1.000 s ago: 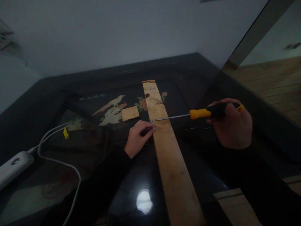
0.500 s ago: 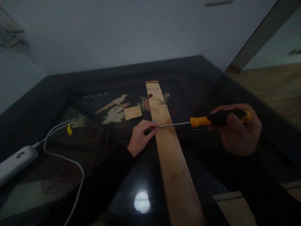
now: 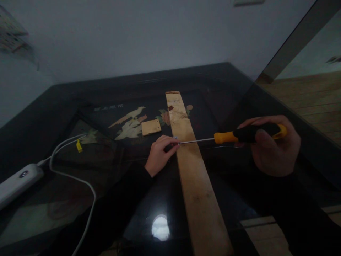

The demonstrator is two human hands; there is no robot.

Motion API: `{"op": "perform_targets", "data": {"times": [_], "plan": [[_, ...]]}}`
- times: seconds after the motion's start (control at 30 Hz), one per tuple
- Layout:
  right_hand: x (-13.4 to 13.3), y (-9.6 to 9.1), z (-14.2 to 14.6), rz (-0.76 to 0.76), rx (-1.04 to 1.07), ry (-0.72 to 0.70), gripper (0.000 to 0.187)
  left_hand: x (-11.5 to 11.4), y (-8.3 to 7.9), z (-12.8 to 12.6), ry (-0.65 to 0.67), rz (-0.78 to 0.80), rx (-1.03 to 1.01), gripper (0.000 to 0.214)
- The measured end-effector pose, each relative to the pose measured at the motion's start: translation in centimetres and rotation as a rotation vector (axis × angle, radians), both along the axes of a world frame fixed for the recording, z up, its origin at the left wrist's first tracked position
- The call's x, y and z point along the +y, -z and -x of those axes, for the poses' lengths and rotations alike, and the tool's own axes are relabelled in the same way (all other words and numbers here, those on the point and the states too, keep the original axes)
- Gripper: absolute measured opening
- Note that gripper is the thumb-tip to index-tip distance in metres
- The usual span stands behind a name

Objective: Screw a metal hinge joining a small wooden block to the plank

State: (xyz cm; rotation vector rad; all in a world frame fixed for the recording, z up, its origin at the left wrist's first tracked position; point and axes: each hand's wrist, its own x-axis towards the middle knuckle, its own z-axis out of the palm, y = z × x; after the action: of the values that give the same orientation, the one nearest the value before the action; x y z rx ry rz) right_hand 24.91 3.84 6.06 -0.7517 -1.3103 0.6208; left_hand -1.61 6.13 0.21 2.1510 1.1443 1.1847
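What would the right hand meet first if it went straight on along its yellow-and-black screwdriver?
The screwdriver in the right hand would probably meet the left hand first, by the long tan wooden board; depth leaves contact unclear.

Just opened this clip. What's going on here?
A person's right hand holds a yellow-and-black screwdriver pointing across a long wooden board. Its tip is at the fingertips of the left hand, which pinches something tiny by the board's edge, too small to identify. A square wooden piece lies nearby on the dark table.
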Motion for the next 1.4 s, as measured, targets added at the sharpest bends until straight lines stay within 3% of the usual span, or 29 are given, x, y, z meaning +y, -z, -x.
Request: {"op": "perform_targets", "data": {"times": [0.1, 0.27, 0.37, 0.47, 0.7, 0.83, 0.9, 1.03, 1.13, 1.3, 1.4], "plan": [[0.3, -1.8, -0.4, -0.043, -0.167, -0.057, 0.021, 0.0, 0.1, 0.0, 0.002, -0.002, 0.004, 0.008], [1.8, -7.5, 0.5, -0.046, -0.656, -0.116, 0.021, 0.0, 0.3, 0.1, 0.009, -0.007, 0.003, 0.008], [2.8, -10.3, 2.3, -0.254, -0.921, -0.076, 0.027, 0.0, 0.4, 0.1, -0.013, 0.0, 0.004, 0.009], [3.3, -11.8, 4.3, -0.325, -0.981, -0.12, 0.022, -0.1, 0.4, 0.0, -0.033, 0.006, 0.005, 0.009], [3.8, -13.2, 4.9, -0.255, -1.07, -0.329, 0.029, 0.0, 0.4, 0.1, -0.039, 0.005, 0.009, 0.007], [3.9, -13.4, 4.6, -0.146, -0.993, -0.44, 0.033, 0.0, 0.2, 0.1, -0.026, -0.004, 0.007, 0.008], [3.9, -13.3, 5.1, -0.07, -0.876, -0.406, 0.03, 0.0, 0.2, 0.1, -0.016, -0.005, 0.003, 0.008], [3.9, -12.7, 6.8, 0.033, -0.663, -0.192, 0.022, 0.0, 0.3, 0.0, -0.018, -0.011, 0.0, 0.007], [4.1, -12.4, 7.2, -0.043, -0.712, -0.129, 0.022, 0.0, 0.3, 0.0, -0.019, 0.001, -0.002, 0.007], [4.1, -12.7, 5.9, -0.2, -0.955, -0.225, 0.038, 0.0, 0.2, 0.0, -0.012, 0.015, -0.01, 0.007], [3.8, -12.8, 5.6, -0.321, -1.057, -0.199, 0.036, 0.0, 0.1, -0.1, -0.013, 0.016, -0.02, 0.007]]}}
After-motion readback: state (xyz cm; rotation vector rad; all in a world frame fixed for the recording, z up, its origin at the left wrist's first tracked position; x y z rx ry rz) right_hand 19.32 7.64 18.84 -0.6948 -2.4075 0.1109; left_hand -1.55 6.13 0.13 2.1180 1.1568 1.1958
